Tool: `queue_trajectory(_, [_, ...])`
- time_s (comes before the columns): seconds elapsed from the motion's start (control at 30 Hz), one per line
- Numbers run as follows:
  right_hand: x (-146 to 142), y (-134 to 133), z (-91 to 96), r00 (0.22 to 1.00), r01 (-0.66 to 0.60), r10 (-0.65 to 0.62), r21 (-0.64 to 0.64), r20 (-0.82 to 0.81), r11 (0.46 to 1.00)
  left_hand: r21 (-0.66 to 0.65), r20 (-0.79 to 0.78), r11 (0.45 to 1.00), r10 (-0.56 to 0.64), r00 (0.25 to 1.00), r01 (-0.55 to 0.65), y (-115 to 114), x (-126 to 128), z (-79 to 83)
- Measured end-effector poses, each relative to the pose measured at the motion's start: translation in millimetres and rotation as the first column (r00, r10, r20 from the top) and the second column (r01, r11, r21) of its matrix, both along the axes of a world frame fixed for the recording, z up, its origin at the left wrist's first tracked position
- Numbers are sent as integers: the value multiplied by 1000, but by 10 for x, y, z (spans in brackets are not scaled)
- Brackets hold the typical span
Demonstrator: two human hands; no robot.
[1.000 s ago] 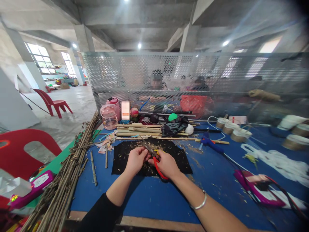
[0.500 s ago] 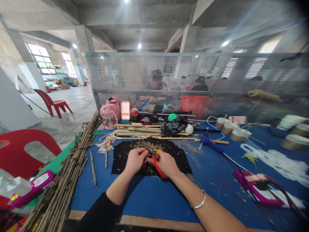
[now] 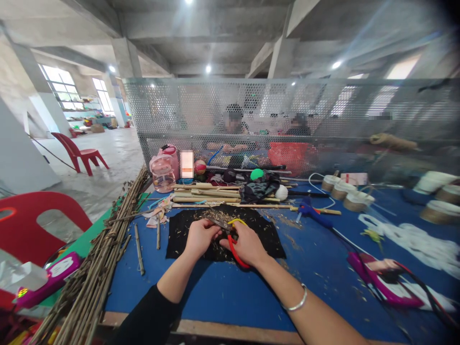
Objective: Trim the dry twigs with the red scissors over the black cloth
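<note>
Scissors (image 3: pixel 227 228) in the head view sit over the black cloth (image 3: pixel 270 243) on the blue table (image 3: pixel 215 297), the right hand (image 3: pixel 247 243) wrapped around their red and yellow handles, which stand spread apart, while the left hand (image 3: pixel 198 238) pinches its fingertips together beside the blades, though I cannot tell what small piece, if any, lies between them. Trimming seems the step in hand, judging by the clippings (image 3: pixel 234 211) on the cloth; another snip would call for closing the handles with the left fingertips clear of the blades.
</note>
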State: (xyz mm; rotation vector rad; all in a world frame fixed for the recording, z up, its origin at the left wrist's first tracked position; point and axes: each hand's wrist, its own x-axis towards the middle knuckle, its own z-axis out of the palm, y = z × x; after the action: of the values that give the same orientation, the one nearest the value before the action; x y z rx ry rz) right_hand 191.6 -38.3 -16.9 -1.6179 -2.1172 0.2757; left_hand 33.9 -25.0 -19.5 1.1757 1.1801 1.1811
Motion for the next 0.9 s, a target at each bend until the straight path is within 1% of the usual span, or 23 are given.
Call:
queue_trajectory(0.13, [4, -2, -4, 998, -4, 2, -36, -61, 999, -29, 136, 999, -39, 990, 43, -43, 41, 70])
queue_trajectory(0.2, [5, 0, 1, 998, 0, -3, -38, -70, 999, -69, 205, 997, -15, 979, 29, -55, 52, 104])
queue_trajectory(0.27, [5, 6, 7, 998, 7, -8, -13, -67, 1000, -106, 238, 994, 40, 970, -15, -53, 51, 124])
queue_trajectory(0.37, [1, 17, 15, 999, 20, -19, 24, -51, 1000, -140, 247, 988, 98, 964, -64, -41, 38, 132])
queue_trajectory(0.53, [-22, 19, 32, 1000, 7, -7, 39, 1, 999, -130, 250, 991, 42, 967, -9, -51, 45, 157])
queue_trajectory(0.67, [-25, 11, 49, 1000, 16, -17, 71, 18, 997, -144, 276, 989, 22, 961, 19, -67, 53, 173])
queue_trajectory(0.77, [-21, 5, 45, 1000, 9, -9, 27, -10, 1000, -131, 286, 991, 10, 958, 28, -59, 43, 151])
queue_trajectory(0.9, [-20, -4, 25, 999, 8, -10, -49, -52, 999, -85, 264, 996, 12, 964, 11, -35, 28, 100])
